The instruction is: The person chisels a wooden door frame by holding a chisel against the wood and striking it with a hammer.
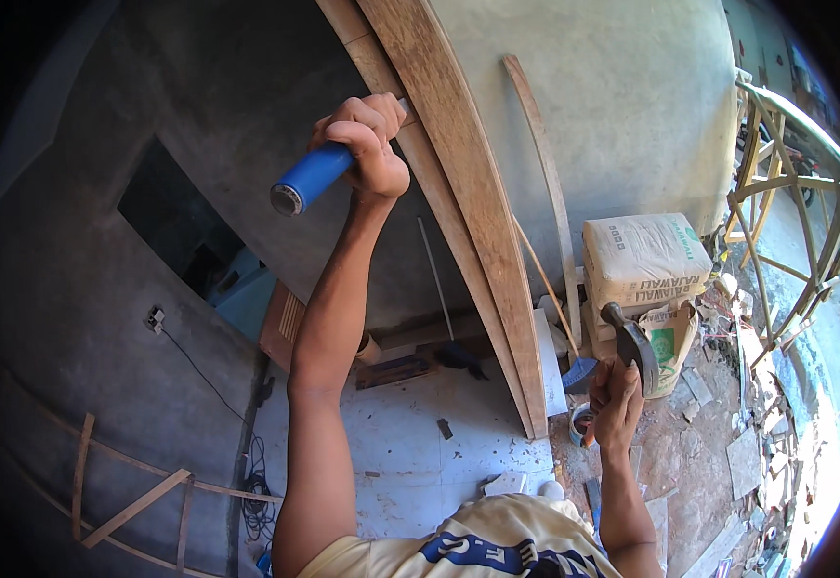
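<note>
My left hand (362,140) is raised and wrapped around a chisel (312,179) with a thick blue handle and a metal-capped butt end. Its blade end is mostly hidden by my fingers and points toward the wooden door frame (459,144), beside a joint in the wood. Whether the blade touches the wood I cannot tell. Lower on the right, my right hand (616,405) grips a hammer (635,349). The dark metal head stands above my fingers, apart from the chisel and the frame.
Stacked paper cement sacks (646,255) stand right of the frame, near a leaning plank (545,164). Rubble and broken tiles (743,462) cover the ground at right. A coiled cable (258,501) and wooden ladder-like frame (136,506) lie at left.
</note>
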A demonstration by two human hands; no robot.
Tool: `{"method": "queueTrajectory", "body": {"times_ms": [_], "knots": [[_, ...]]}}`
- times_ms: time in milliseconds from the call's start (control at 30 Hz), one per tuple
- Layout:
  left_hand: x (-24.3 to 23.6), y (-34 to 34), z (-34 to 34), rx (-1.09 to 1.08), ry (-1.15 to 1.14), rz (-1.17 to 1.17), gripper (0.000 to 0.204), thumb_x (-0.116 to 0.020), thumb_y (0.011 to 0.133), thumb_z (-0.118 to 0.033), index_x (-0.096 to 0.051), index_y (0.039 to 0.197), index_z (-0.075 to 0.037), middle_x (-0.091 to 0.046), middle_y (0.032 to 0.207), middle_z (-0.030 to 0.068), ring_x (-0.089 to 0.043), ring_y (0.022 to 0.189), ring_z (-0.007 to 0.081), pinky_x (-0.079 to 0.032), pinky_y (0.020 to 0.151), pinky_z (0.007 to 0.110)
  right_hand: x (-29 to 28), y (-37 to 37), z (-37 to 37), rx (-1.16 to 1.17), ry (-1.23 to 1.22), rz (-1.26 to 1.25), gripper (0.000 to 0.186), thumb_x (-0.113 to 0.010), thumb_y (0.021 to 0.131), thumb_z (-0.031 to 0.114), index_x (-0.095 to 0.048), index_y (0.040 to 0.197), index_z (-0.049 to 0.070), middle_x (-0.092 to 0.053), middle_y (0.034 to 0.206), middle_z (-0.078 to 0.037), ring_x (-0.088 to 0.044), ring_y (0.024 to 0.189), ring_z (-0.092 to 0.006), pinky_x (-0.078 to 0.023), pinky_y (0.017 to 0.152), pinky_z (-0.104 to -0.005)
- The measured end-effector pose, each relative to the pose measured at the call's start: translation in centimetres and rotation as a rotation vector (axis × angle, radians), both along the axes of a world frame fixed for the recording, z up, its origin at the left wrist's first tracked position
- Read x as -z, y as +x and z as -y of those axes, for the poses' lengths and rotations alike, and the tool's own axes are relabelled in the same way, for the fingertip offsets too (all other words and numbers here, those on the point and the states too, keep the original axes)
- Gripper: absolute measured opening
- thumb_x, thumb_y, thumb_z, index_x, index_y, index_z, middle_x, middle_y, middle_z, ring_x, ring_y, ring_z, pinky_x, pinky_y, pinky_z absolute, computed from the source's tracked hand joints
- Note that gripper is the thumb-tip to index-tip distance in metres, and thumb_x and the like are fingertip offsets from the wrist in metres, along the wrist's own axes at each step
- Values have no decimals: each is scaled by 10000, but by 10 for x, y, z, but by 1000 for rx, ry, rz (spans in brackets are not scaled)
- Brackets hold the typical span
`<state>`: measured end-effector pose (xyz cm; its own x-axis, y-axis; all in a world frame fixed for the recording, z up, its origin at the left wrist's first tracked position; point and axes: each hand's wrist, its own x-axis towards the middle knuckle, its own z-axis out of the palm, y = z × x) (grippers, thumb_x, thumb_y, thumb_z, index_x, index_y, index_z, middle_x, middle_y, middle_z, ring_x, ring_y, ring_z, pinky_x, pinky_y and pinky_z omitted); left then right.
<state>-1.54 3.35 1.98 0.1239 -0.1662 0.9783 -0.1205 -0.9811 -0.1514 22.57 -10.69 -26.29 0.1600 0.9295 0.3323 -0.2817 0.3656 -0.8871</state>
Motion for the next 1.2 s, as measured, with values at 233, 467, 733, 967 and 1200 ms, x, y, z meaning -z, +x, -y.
{"method": "queueTrajectory", "body": {"times_ms": [233,467,733,967,1200], "knots": [[0,3,0,16,21,34,529,-443,992,-341,-275,569,-70,-283,472,-13,-226,433,85,-195,428,272,9,7,-1,-57,36,-71,434,-372,1014,411,-537,907,24,-443,643,34,-354,527,-33,-247,461,-199],[1,0,-1,17,17,2,527,-438,992,-329,-273,565,-68,-284,469,-12,-225,434,83,-196,424,270,3,4,1,-41,13,-80,456,-362,1012,429,-535,880,30,-429,623,35,-346,516,-35,-241,452,-206],[1,-1,-3,9,57,-10,529,-444,990,-336,-274,566,-69,-284,471,-11,-239,433,84,-211,420,269,2,5,1,-45,73,-24,504,-331,1009,472,-468,765,54,-378,599,41,-321,511,-41,-225,449,-220],[6,0,4,-188,-29,-13,598,-222,961,-615,-255,639,-113,-201,515,-27,-151,486,119,-209,489,289,0,3,0,-43,95,-3,529,-311,1013,470,-452,726,48,-374,594,30,-323,520,-51,-226,455,-225],[4,3,1,-122,28,4,511,-339,971,-439,-281,603,-89,-257,500,-20,-212,462,104,-231,466,283,-2,0,0,-37,58,8,484,-321,1023,406,-455,731,44,-395,599,22,-344,525,-55,-248,461,-221]]}}
